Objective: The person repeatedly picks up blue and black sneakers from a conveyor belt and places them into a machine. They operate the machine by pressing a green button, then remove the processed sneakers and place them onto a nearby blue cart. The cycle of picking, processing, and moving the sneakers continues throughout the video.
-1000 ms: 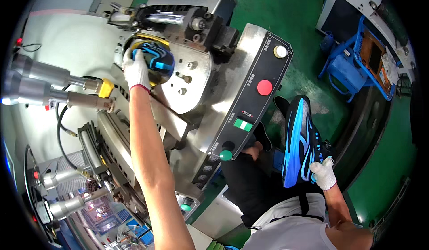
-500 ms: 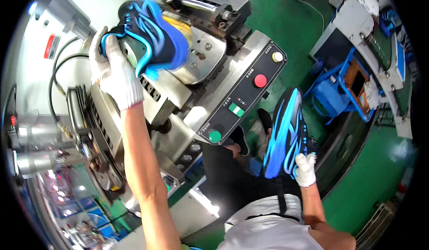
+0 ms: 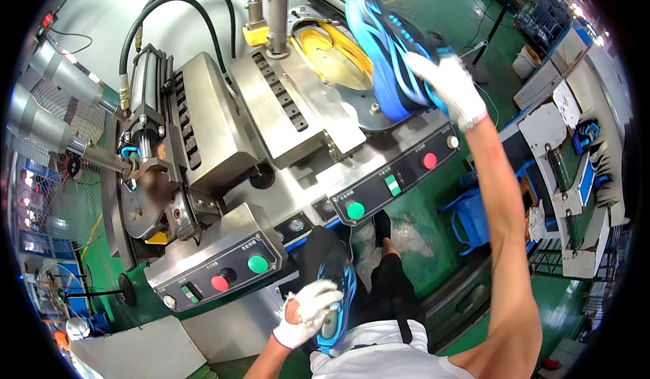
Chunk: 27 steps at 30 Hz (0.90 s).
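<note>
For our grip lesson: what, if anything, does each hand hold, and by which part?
Left hand: a shoe, by the side of its opening. Right hand: another shoe, by its upper.

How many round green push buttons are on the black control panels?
2: one round green button at the left end of the right black panel, another at the left black panel's right end.

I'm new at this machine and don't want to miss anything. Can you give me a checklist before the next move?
1. Right hand gripping the far shoe: ok.
2. Left hand gripping the near shoe: cannot tell, fingers partly hidden.
3. Left glove covering all skin: not ok, a bare patch shows.
4. Far shoe clear of the yellow-lined cavity's metal plate: cannot tell, they overlap in view.
5. Hands off the red buttons: ok.
</note>
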Motion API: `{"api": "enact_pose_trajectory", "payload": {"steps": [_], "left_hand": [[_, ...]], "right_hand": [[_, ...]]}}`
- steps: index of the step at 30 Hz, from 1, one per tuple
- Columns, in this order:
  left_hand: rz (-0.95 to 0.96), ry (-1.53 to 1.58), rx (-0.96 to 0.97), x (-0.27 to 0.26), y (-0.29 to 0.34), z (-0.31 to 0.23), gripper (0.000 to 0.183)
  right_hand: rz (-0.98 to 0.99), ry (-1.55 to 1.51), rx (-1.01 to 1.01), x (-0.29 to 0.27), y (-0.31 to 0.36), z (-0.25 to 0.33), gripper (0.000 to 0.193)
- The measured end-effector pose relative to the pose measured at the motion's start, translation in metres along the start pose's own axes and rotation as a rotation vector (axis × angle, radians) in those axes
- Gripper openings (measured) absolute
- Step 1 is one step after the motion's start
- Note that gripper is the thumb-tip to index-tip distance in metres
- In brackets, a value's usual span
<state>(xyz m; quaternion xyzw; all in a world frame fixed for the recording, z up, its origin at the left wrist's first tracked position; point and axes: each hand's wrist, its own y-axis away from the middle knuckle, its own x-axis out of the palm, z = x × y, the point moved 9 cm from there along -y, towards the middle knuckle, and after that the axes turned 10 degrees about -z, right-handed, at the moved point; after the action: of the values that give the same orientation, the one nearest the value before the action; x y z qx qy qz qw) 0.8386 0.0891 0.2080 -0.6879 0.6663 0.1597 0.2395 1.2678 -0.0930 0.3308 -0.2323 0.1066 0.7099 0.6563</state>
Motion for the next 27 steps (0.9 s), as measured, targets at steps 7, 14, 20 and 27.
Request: {"api": "enact_pose_trajectory", "payload": {"steps": [7, 14, 20, 27], "left_hand": [[-0.049, 0.072, 0.070, -0.012, 0.036, 0.035, 0.046], [-0.006, 0.173, -0.060, -0.010, 0.053, 0.061, 0.042], [-0.021, 0.104, 0.008, -0.009, 0.044, 0.059, 0.050], [-0.147, 0.108, -0.005, -0.007, 0.055, 0.052, 0.039]], "right_hand": [[0.126, 0.715, -0.289, 0.163, -0.157, 0.009, 0.084], [0.235, 0.852, -0.319, 0.229, -0.148, -0.005, 0.059], [0.394, 0.816, -0.111, 0.197, -0.151, -0.019, 0.089], [0.063, 0.057, -0.680, 0.142, 0.106, 0.058, 0.084]]}}
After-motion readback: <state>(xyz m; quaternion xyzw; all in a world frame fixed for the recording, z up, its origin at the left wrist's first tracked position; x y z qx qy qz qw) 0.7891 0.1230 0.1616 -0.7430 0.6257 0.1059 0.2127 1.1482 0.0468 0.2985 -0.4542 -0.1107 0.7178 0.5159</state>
